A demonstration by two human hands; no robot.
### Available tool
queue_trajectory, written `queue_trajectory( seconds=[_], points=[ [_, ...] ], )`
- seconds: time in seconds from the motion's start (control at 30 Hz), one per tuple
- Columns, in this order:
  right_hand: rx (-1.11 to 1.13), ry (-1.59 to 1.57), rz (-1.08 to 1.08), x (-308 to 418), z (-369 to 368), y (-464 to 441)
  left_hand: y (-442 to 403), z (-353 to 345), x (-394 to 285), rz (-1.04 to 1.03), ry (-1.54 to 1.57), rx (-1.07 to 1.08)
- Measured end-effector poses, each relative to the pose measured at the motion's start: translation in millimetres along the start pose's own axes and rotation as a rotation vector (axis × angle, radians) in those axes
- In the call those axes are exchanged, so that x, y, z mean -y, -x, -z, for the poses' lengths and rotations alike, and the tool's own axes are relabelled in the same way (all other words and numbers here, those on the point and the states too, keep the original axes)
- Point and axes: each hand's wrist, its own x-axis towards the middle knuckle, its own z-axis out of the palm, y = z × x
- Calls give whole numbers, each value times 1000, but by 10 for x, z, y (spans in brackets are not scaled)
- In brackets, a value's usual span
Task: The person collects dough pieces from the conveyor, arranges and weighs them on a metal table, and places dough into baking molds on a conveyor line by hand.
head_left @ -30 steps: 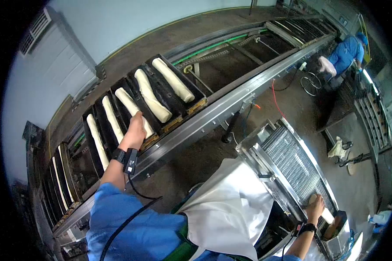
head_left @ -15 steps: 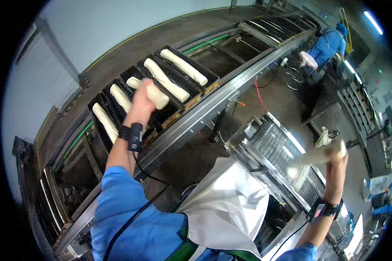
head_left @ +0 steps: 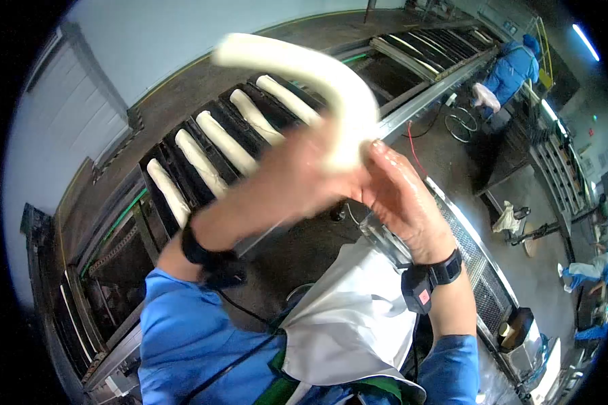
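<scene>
A thick, pale dough roll (head_left: 358, 101) arches through the air in front of me, blurred by motion, its far end swung up to the left. Its lower end lies between my two hands. My right hand (head_left: 405, 199) has its thumb and fingers around that end, the skin shiny. Against the other side of the roll is my left hand (head_left: 294, 169), smeared, with its fingers partly hidden. Beyond it, black pans (head_left: 194, 165) stand side by side on a metal conveyor (head_left: 412, 118). Each holds a long dough roll, such as the middle one (head_left: 226, 142).
A metal mesh conveyor (head_left: 476, 253) stands at my right. Further along the line, a person in blue (head_left: 517, 71) bends over equipment. Another person (head_left: 591, 266) is at the far right. Several more pans (head_left: 439, 50) sit at the conveyor's far end.
My left hand has left the middle pan, where a dough roll now lies stretched out. My right hand has come in from the right with another roll, and both hands now meet at it.
</scene>
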Motion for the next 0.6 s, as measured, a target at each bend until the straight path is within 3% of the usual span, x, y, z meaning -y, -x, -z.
queue_trajectory(
  seconds=[0.03,0.07,0.13,0.2,0.27,0.33,0.4,0.47,0.5,0.53,0.57,0.6],
  points=[
    [-49,27,43,-24,1,43,81,-165,-33,-320,-120,39],
    [-97,57,86,-24,31,103,166,-206,-140,-220,-73,225],
    [-182,347,16,-42,369,392,343,-260,-9,-262,-94,274],
    [-344,506,-47,-98,817,879,556,-137,251,2,3,14],
    [-863,501,-2,-92,915,1443,822,-12,728,253,-408,-297],
    [-855,504,-14,33,1082,1930,1352,130,1212,845,-1041,-276],
    [-913,539,50,-89,1157,2402,1964,477,1878,904,-432,-368],
    [-1028,505,116,-177,1198,2851,1877,526,1795,1009,-275,-483],
    [-1124,507,162,-267,1273,3071,1773,458,1783,1204,-498,-398],
    [-1217,510,217,-343,1361,3287,1690,426,1697,1240,-498,-393],
    [-1136,484,209,-311,1360,3459,1713,438,1822,1199,-494,-395],
    [-1252,475,257,-347,1283,3549,1817,482,2017,1154,-488,-382]
  ],
)
